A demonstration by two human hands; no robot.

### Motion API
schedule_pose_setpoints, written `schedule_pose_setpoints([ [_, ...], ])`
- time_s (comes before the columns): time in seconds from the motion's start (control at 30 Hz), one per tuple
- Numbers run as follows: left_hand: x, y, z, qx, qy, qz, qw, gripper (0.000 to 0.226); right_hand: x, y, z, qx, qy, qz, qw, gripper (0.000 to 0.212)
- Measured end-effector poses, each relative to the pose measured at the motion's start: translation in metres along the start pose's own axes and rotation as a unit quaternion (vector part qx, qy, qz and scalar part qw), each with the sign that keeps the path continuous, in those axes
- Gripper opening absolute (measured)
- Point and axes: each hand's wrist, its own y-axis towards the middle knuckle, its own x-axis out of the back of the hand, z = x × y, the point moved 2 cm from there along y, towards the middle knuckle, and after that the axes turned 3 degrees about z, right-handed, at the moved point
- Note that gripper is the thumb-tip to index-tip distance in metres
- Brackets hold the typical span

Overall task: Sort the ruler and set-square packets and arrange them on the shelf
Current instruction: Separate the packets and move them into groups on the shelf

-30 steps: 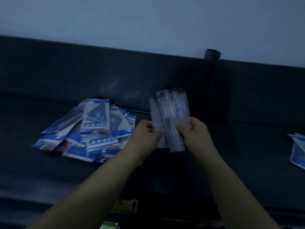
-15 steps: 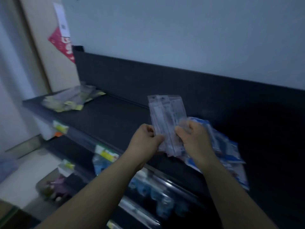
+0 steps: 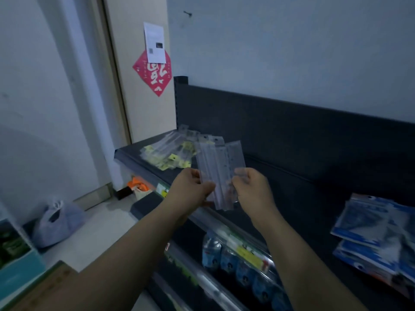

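Clear plastic ruler packets [image 3: 221, 173], a small fanned bundle, stand nearly upright above the front edge of the dark shelf [image 3: 303, 182], held between both hands. In the head view, the left forearm comes up from the lower left, and the left hand [image 3: 190, 189] lays its thumb across the front of the bundle's lower left edge with the fingers curled behind. The right forearm rises from the lower right, and the right hand [image 3: 252, 189] pinches the lower right edge with curled fingers (its thumb is hard to make out through the plastic). The wrists are roughly level, and the hands sit close together with the bundle between them. At the far left end of the shelf lies a loose pile of clear packets with yellow labels [image 3: 170, 153]. Well apart at the right, a stack of blue set-square packets [image 3: 372, 230] lies on the same shelf. Blue-labelled bottles [image 3: 235, 261] sit on a lower level. A red paper diamond [image 3: 152, 72] hangs on the door at the left, and a plastic bag [image 3: 58, 223] sits on the floor.
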Motion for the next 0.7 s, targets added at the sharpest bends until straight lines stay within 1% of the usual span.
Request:
schedule_pose_setpoints([
  [0.13,0.032,0.038,0.003,0.012,0.017,-0.018,1.0,0.025,-0.036,0.039,-0.001,-0.015,-0.008,0.025,1.0,0.031],
  [0.23,0.053,0.069,0.003,0.01,0.033,-0.036,0.999,0.014,-0.06,0.074,-0.002,-0.02,-0.002,0.042,0.999,0.034],
  [0.33,0.074,0.102,0.002,0.004,0.056,-0.065,0.996,0.018,-0.083,0.114,-0.003,-0.018,-0.021,0.053,0.998,0.036],
  [0.43,0.092,0.132,0.002,0.0,0.086,-0.074,0.994,0.027,-0.104,0.148,-0.008,-0.011,-0.04,0.061,0.997,0.035],
  [0.6,0.114,0.179,0.005,0.004,0.133,-0.076,0.988,0.027,-0.13,0.189,-0.014,-0.024,-0.066,0.055,0.996,0.016],
  [0.7,0.126,0.206,0.008,-0.001,0.178,-0.077,0.981,0.022,-0.142,0.206,-0.018,-0.031,-0.108,0.039,0.993,0.017],
])
